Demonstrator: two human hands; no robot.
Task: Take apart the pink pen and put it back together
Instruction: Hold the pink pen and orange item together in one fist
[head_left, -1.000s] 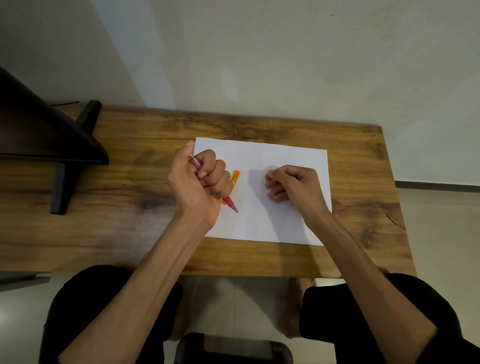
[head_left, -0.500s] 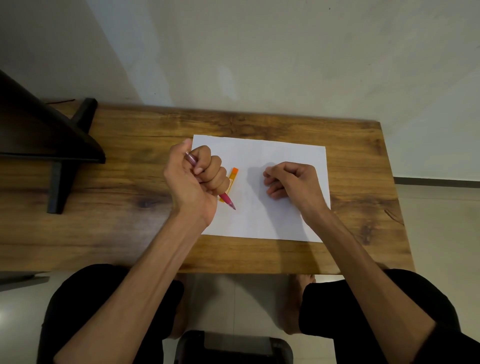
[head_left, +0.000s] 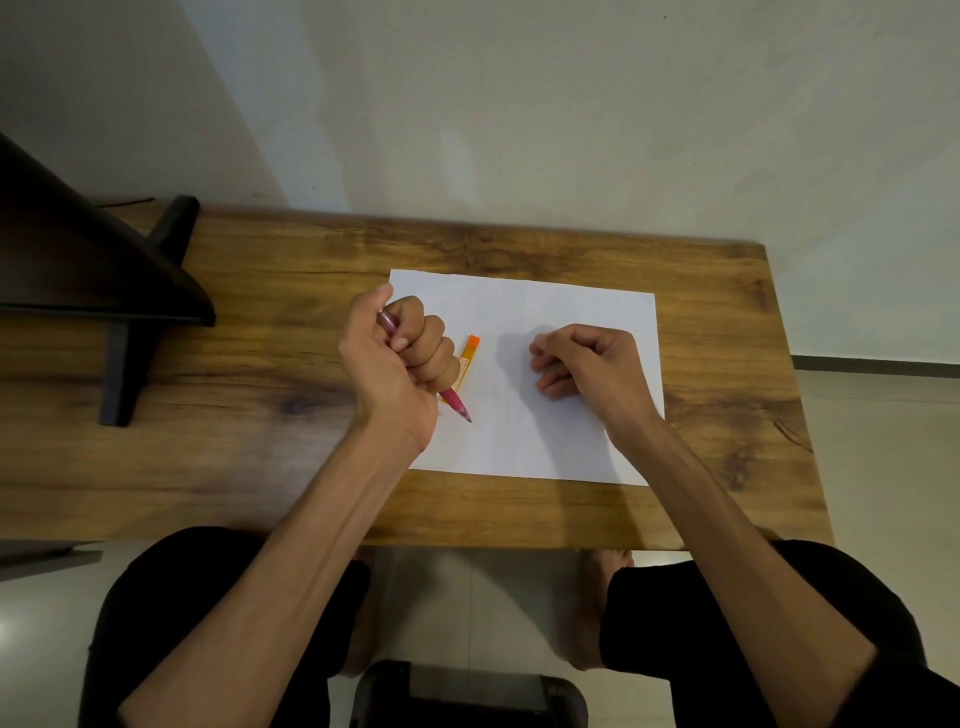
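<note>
My left hand (head_left: 400, 358) is a closed fist around the pink pen (head_left: 456, 404). The pen's tip sticks out below the fist and points down at the white sheet of paper (head_left: 524, 431); its back end shows by my thumb. Most of the barrel is hidden in the fist. An orange pen (head_left: 466, 364) lies on the paper just right of the fist, partly covered by it. My right hand (head_left: 587, 364) rests on the paper to the right, fingers curled in, with nothing visible in it.
The paper lies on a wooden table (head_left: 260, 415) against a pale wall. A dark stand (head_left: 124, 312) sits at the table's left end. A dark stool (head_left: 467, 696) is below the front edge between my knees.
Both hands hold about the same pose. The view has shifted slightly; the fist and pen stay over the paper's left part.
</note>
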